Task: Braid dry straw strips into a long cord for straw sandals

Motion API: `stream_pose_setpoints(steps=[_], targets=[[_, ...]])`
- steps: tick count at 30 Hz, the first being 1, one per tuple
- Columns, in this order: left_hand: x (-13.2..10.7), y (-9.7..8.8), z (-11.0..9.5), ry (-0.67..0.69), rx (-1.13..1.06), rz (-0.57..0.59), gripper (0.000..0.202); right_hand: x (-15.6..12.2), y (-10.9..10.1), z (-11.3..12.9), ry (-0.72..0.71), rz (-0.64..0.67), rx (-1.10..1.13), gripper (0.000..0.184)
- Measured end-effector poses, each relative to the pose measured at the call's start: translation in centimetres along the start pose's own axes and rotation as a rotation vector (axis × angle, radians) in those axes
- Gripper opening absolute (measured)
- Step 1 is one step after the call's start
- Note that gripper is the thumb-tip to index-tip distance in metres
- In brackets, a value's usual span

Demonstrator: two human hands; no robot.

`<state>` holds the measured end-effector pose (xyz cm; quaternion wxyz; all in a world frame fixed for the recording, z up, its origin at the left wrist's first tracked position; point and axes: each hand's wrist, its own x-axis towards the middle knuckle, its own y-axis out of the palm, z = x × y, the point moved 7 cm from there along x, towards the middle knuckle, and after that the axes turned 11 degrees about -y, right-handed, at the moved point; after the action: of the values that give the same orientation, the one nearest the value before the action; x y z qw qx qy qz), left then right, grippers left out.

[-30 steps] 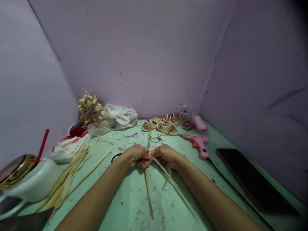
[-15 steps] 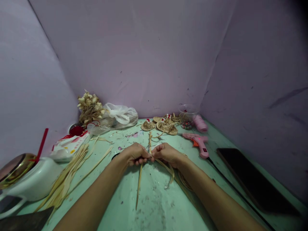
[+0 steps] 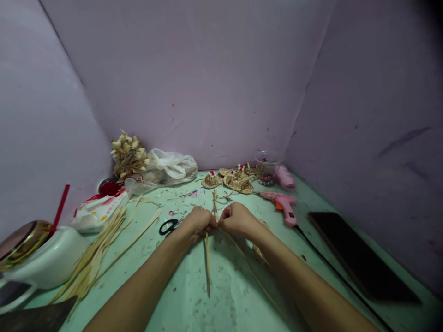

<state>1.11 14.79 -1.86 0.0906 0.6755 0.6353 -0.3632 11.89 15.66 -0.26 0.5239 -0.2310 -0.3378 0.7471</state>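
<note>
My left hand (image 3: pixel 201 222) and my right hand (image 3: pixel 237 219) meet at the middle of the table, fingers pinched close together. Between them, at the near end of a narrow straw braid (image 3: pixel 215 201), they grip the straw strands. One flat loose strip (image 3: pixel 208 269) hangs toward me from under my left fingers. Another thin strand (image 3: pixel 254 272) trails from my right hand along the forearm. Black-handled scissors (image 3: pixel 167 226) lie beside my left wrist, partly covered by it. Part of a coiled straw bundle (image 3: pixel 260 253) shows under my right forearm.
Pale loose strips (image 3: pixel 100 249) lie at left, near a white cup (image 3: pixel 65 258) and a tissue pack (image 3: pixel 100 210). Small woven sandals (image 3: pixel 238 180) sit at the back. A pink glue gun (image 3: pixel 282 203), its cable and a dark flat slab (image 3: pixel 360 253) occupy the right.
My right hand has turned, fingers curling more tightly, and its strand now stretches straighter toward me. The strip below my left hand has swung right. More of the scissors shows.
</note>
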Motion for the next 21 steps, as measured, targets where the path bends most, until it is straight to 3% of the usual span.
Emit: stream_pose_setpoints(steps=[9,15,19,21], targets=[[0.0,-0.5,1.1,-0.038,-0.091,0.119,0.019,-1.1,-0.2,3.3,-0.158,-0.06,-0.221,0.013],[0.2,-0.9,1.9,0.015,-0.169,0.058,0.01,-1.8,0.5,4.8,-0.25,-0.03,-0.324,0.014],[0.5,-0.9,2.1,0.031,-0.165,0.142,0.007,-1.6,-0.5,4.4,-0.272,0.054,-0.126,0.013],[0.7,-0.9,2.2,0.044,-0.146,0.191,0.008,-1.0,-1.5,3.0,-0.181,-0.006,0.045,0.018]])
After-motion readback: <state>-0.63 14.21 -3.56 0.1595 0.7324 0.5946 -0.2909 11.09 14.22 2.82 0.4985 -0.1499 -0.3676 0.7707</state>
